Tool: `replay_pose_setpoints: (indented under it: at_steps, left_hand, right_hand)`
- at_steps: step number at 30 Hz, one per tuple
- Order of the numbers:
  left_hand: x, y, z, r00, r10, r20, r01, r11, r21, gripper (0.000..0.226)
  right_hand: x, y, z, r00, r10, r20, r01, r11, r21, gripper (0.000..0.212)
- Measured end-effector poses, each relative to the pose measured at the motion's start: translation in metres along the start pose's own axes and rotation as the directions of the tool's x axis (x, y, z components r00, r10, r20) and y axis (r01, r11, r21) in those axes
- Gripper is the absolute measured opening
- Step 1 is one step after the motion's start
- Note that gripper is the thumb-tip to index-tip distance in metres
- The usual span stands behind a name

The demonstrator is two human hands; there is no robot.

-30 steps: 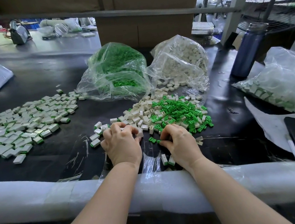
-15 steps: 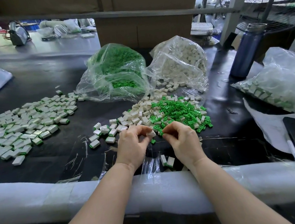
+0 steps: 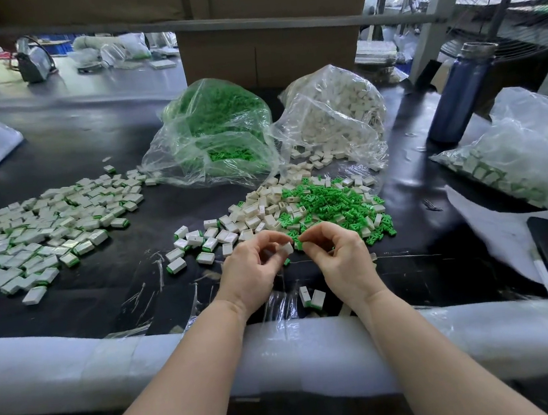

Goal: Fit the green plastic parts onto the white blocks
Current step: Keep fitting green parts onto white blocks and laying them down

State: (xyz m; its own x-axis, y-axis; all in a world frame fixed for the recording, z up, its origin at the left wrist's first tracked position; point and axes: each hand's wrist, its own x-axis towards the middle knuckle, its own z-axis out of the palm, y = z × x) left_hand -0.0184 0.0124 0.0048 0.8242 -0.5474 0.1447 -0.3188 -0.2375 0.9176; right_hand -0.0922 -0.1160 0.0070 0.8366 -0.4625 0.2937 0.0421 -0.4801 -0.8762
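The scene was viewed by a single head-worn wide-angle camera, aimed forward and down over the white padded rail (image 3: 78,366) at the table's near edge. The rail was seen close; beyond it the black table (image 3: 86,154) was taken in up to cardboard boxes (image 3: 267,53).

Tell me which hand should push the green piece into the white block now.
Right. The right hand already pinches the green piece beside the white block, which the left hand holds.
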Motion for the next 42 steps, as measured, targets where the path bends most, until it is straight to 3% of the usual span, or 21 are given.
replay_pose_setpoints:
  at_steps: [2,5,8,11,17,22,27,34,42]
  left_hand:
    - [0.0002,0.0001,-0.0007,0.999,0.023,-0.027,-0.024,0.999,-0.03,0.024]
    - [0.0003,0.0002,-0.0007,0.998,-0.024,-0.057,0.022,0.999,-0.037,0.016]
    - [0.0013,-0.0006,0.0009,0.992,-0.082,-0.099,0.093,0.989,0.111,0.007]
    - [0.0009,0.0008,0.0034,0.996,-0.071,-0.053,0.084,0.946,0.313,0.01]
    - [-0.0012,0.0031,0.003,0.998,-0.037,-0.042,0.049,0.938,0.344,0.018]
    - [0.0,0.0016,0.0019,0.998,-0.029,-0.048,0.038,0.98,0.198,0.017]
    - [-0.0041,0.0043,0.0009,1.0,0.016,-0.004,-0.016,1.0,0.019,0.026]
    - [-0.0022,0.0061,0.0002,1.0,-0.028,0.003,0.028,0.986,-0.167,0.015]
    - [-0.0022,0.0062,-0.0008,0.997,-0.004,0.073,0.015,0.989,-0.145,0.02]
  right_hand:
    - [0.0001,0.0002,-0.0004,1.0,0.01,-0.005,-0.01,1.0,-0.004,0.015]
    - [0.0,0.0006,-0.0003,1.0,0.025,-0.018,-0.025,1.0,-0.013,0.017]
    - [0.0005,0.0018,-0.0003,0.998,0.037,-0.046,-0.039,0.999,-0.036,0.018]
    - [0.0009,0.0028,-0.0001,0.997,0.048,-0.054,-0.05,0.997,-0.051,0.018]
    - [0.0025,0.0045,0.0003,0.997,0.049,-0.062,-0.055,0.994,-0.097,0.018]
    - [0.0024,0.0048,0.0005,0.995,0.068,-0.074,-0.071,0.997,-0.034,0.009]
    - [0.0015,0.0023,-0.0004,0.997,0.031,-0.066,-0.03,0.999,0.013,0.013]
    - [0.0005,-0.0012,-0.001,0.999,-0.008,-0.034,0.012,0.994,0.111,0.02]
    - [0.0009,-0.0025,0.0004,0.999,-0.014,0.049,0.008,0.991,0.13,0.023]
